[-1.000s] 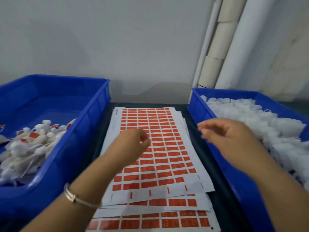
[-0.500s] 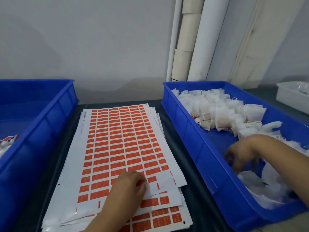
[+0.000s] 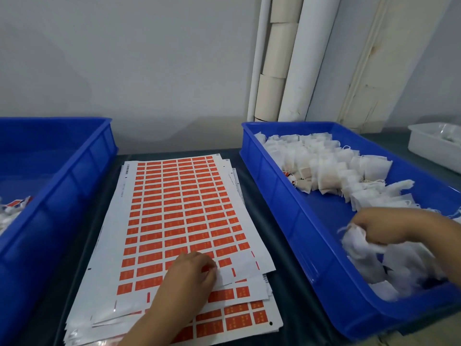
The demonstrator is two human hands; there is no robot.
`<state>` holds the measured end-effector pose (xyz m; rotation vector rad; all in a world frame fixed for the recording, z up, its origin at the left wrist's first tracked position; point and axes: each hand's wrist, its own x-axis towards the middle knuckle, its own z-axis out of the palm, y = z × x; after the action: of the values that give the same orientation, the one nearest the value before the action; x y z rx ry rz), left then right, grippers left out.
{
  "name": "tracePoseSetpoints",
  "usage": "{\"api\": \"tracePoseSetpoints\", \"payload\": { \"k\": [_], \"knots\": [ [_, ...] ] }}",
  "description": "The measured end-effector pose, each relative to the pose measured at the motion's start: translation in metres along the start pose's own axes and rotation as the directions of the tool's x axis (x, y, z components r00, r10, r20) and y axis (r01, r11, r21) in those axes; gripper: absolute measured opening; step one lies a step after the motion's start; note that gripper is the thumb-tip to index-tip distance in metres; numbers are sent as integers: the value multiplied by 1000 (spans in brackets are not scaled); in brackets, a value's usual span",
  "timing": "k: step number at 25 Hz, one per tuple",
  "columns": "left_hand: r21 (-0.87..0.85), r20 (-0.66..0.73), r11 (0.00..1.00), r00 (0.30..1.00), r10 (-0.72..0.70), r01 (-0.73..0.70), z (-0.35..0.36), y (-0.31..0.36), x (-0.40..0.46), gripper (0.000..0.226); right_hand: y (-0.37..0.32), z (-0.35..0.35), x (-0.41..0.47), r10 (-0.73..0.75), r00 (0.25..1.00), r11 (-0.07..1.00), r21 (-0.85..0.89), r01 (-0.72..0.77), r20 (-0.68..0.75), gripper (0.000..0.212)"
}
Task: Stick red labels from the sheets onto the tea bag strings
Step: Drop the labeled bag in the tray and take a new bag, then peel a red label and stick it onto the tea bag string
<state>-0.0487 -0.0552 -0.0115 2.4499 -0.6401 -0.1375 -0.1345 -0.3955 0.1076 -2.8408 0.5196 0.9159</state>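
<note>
My left hand (image 3: 192, 273) pinches at a red rectangular label (image 3: 225, 262) on the white paper sheet stack (image 3: 174, 221); right of it, my right hand (image 3: 384, 227) grips a white gauze tea bag (image 3: 354, 239) — best to find its string first.

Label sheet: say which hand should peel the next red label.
Left. The left hand already rests on the top label sheet, fingers at its lower rows; the right hand is in the blue bin gripping a tea bag.
</note>
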Motion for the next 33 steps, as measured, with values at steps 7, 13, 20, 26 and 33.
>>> {"api": "tracePoseSetpoints", "payload": {
  "k": [7, 13, 20, 26, 33],
  "knots": [
    [-225, -9, 973, 998, -58, 54, -22, 17, -8, 8, -60, -38, -38, -85, 924, 248, 891, 381, -372, 17],
    [-658, -137, 748, 990, -14, -81, -67, 43, -32, 46, -190, 4, -23, -297, 903, 0, 945, 326, -312, 23],
    [-365, -382, 929, 921, -81, -69, -61, 13, -40, 43, -257, 65, 2, -61, 952, -17, 954, 298, -299, 14],
    [-534, -335, 843, 902, -272, 56, -57, -9, -35, 18, -263, 87, 11, -67, 957, 149, 945, 290, -283, 20],
    [-513, -164, 849, 956, -242, 127, -63, -20, -19, 21, -251, 91, 18, -73, 793, 481, 675, 559, -605, 7]
  ]
}}
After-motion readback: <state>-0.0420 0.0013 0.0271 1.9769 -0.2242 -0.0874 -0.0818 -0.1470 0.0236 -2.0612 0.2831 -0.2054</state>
